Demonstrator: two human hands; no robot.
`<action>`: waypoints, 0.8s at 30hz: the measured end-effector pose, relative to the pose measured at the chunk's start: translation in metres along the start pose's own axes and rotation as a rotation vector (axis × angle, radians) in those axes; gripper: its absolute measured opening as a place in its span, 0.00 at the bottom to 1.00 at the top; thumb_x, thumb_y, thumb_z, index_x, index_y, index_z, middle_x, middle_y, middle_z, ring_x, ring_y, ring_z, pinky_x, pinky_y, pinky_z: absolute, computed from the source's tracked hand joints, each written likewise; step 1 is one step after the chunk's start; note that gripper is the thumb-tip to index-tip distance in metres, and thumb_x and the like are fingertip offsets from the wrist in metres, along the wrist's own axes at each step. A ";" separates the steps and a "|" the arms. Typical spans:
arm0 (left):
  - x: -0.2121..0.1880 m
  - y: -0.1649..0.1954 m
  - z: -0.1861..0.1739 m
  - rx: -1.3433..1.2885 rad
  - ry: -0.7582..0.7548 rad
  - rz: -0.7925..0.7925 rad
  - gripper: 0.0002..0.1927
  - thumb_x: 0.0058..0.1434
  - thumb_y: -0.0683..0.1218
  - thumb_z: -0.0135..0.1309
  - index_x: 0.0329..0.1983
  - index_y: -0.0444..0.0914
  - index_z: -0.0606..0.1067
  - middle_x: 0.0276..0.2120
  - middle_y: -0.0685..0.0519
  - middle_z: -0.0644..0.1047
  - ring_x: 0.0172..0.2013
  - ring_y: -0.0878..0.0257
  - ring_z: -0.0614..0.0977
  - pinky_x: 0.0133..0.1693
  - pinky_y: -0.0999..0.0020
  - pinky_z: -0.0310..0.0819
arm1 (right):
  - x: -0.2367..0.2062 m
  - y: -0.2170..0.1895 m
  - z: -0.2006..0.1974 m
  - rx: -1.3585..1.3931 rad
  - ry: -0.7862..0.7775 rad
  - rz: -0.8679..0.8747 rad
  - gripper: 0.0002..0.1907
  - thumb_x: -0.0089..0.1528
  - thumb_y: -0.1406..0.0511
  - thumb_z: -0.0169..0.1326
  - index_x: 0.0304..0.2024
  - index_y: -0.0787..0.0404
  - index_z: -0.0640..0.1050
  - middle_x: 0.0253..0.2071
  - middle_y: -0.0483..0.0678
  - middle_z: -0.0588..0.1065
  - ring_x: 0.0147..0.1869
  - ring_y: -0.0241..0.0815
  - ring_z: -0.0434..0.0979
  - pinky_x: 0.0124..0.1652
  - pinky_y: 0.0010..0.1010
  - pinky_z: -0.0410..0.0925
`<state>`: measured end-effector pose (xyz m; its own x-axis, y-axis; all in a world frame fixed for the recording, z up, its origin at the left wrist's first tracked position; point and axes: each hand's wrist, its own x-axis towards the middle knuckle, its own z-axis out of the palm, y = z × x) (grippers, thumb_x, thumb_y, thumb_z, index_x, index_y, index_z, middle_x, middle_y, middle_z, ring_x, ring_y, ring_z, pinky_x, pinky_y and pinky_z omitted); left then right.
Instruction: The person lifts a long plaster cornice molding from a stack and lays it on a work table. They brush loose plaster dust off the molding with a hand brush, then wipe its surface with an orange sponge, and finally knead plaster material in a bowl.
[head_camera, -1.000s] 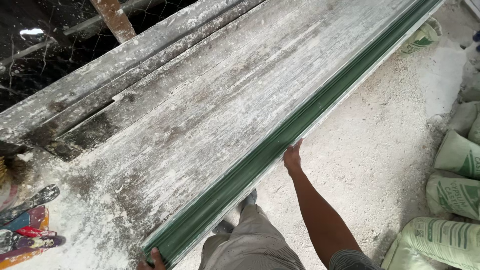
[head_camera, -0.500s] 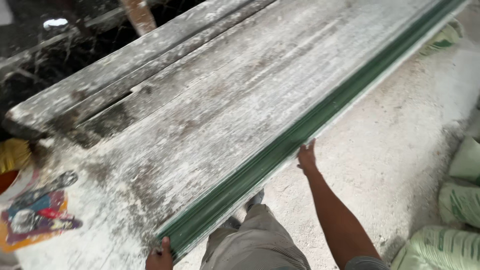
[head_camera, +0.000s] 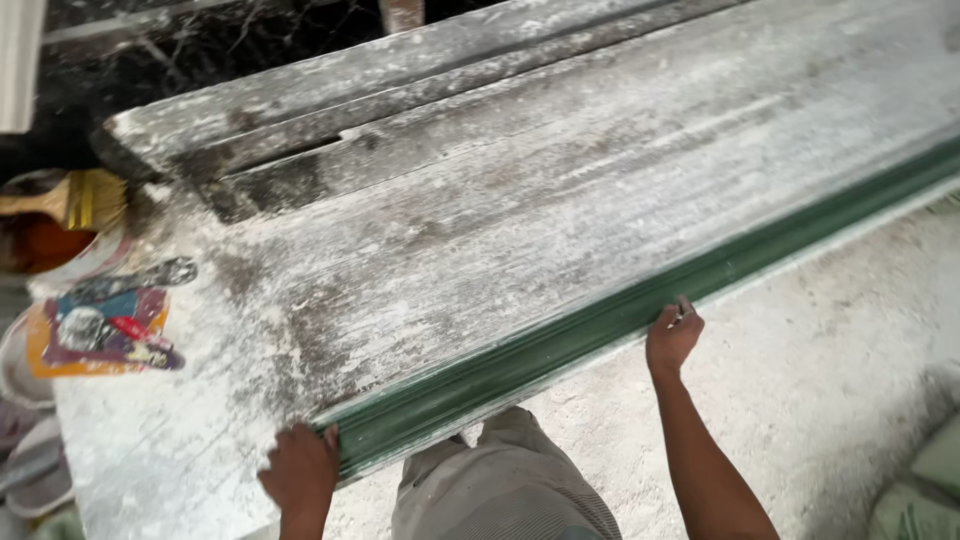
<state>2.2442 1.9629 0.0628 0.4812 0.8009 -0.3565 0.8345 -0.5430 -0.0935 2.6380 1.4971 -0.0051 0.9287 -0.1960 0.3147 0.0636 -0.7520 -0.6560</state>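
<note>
1. A long green moulded form (head_camera: 640, 305) lies along the near edge of a dusty, plaster-whitened workbench (head_camera: 520, 200), running from lower left up to the right edge of the view.
2. The left hand (head_camera: 300, 470) is clasped round the form's near end – fingers curled over its corner.
3. The right hand (head_camera: 673, 335) grips the form's lower edge farther along, fingers hooked up over the green rim.
4. On the bench's left end lies a colourful flat packet (head_camera: 100, 330), dusted white – well apart from both hands.
5. A wide paintbrush (head_camera: 75, 200) with pale bristles rests at the far left, beside the bench.
6. Below, the person's grey trousers (head_camera: 500, 490) and a pale, powdery floor (head_camera: 830, 370) show.
</note>
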 end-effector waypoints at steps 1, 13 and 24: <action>0.003 0.012 -0.013 -0.076 0.076 0.012 0.25 0.62 0.63 0.50 0.45 0.38 0.77 0.45 0.43 0.78 0.46 0.45 0.81 0.44 0.43 0.76 | 0.009 -0.003 0.002 0.134 -0.063 0.031 0.21 0.72 0.60 0.48 0.60 0.70 0.76 0.44 0.56 0.76 0.43 0.45 0.76 0.42 0.37 0.71; 0.163 0.198 -0.111 -0.422 0.440 0.494 0.22 0.65 0.45 0.51 0.61 0.32 0.69 0.54 0.37 0.73 0.50 0.41 0.77 0.48 0.46 0.74 | 0.088 -0.041 0.118 0.427 -0.633 0.096 0.20 0.72 0.55 0.49 0.47 0.66 0.81 0.30 0.45 0.75 0.29 0.31 0.67 0.31 0.27 0.65; 0.278 0.272 -0.161 -0.480 0.757 0.239 0.31 0.65 0.52 0.55 0.66 0.29 0.65 0.61 0.36 0.67 0.62 0.41 0.68 0.63 0.47 0.59 | 0.122 -0.054 0.150 0.359 -0.818 0.130 0.22 0.67 0.60 0.51 0.60 0.65 0.73 0.32 0.46 0.75 0.32 0.35 0.73 0.35 0.29 0.69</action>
<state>2.6480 2.0783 0.0881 0.5609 0.7240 0.4015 0.6309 -0.6878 0.3590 2.8031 1.6080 -0.0341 0.8975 0.3462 -0.2732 -0.0772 -0.4866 -0.8702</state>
